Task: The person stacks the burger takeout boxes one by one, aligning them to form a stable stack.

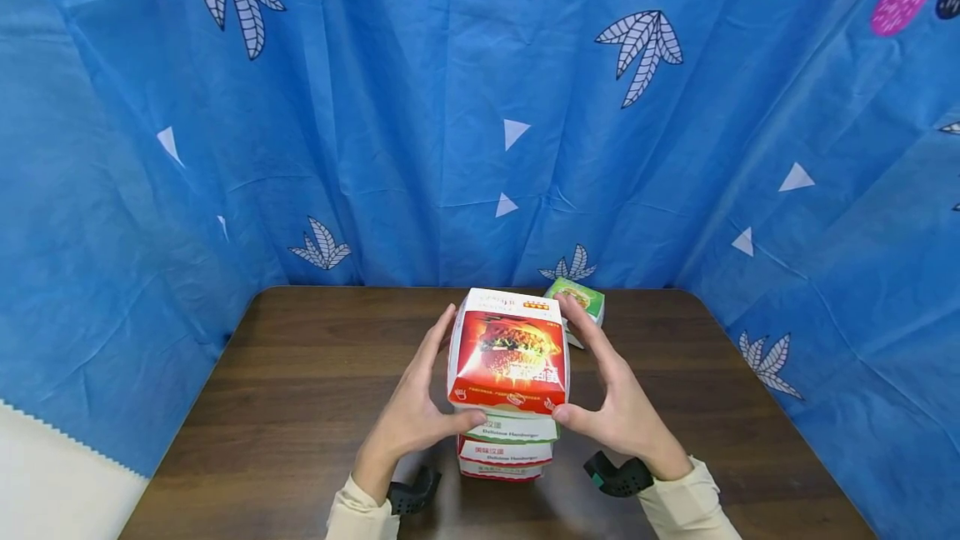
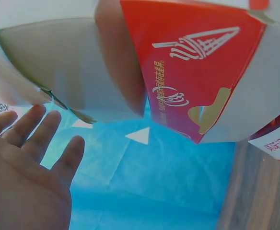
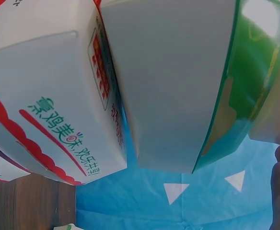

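Nearest are the black wrist devices, one (image 1: 414, 492) at the left wrist and one (image 1: 618, 477) at the right, close by the foot of the stack; they are best kept wide of the lower boxes. The left hand (image 1: 412, 411) and right hand (image 1: 626, 407) stand apart on opposite sides of the top box (image 1: 513, 348), thumbs at its near corners, fingers reaching along its sides. Whether they press firmly or just rest there cannot be told.

The step seems to be squaring or placing this box on the stack. Done well, both palms would push evenly and lightly, since thin card dents, and the box should stay level over the green-trimmed box (image 1: 521, 428), the red-trimmed box (image 1: 517, 451) and the lowest box (image 1: 498, 471) beneath. Full contact below it is unclear.

The red burger picture faces up toward the person; the lettering on the white far strip reads upside down. Its outline looks nearly square, with no clear long axis, its right side turned slightly nearer. The stack's long axis is upright.

Farther back on the surface (image 1: 315, 382), a green-topped box (image 1: 583, 288) sits partly hidden, before the blue curtain (image 1: 375, 107).
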{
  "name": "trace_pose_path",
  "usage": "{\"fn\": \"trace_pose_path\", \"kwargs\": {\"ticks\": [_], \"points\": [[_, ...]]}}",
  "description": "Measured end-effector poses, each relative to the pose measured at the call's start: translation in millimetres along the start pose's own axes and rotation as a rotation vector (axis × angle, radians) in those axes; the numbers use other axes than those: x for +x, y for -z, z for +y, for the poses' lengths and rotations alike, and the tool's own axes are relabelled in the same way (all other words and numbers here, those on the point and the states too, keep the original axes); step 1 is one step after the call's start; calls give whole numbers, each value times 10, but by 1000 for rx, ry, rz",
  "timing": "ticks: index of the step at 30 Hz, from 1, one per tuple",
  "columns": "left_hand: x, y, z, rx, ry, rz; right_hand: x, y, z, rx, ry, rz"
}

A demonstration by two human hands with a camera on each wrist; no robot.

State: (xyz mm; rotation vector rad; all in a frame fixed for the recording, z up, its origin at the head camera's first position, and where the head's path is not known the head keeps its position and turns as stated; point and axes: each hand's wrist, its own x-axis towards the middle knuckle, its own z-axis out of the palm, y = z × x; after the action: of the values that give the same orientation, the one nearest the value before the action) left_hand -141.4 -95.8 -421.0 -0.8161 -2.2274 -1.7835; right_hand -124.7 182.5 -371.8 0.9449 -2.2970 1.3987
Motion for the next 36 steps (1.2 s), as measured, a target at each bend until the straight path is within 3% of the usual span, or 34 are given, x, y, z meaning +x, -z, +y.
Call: {"fn": "trace_pose_path", "kwargs": {"ticks": [8, 22, 36], "points": [[11, -47, 4, 18, -9, 21, 1, 6, -10, 10, -19, 15], [11, -61, -37, 10, 11, -5, -2, 5, 1, 17, -29, 17], [27, -35, 3, 18, -23, 10, -10, 12, 34, 49, -5, 22]]}}
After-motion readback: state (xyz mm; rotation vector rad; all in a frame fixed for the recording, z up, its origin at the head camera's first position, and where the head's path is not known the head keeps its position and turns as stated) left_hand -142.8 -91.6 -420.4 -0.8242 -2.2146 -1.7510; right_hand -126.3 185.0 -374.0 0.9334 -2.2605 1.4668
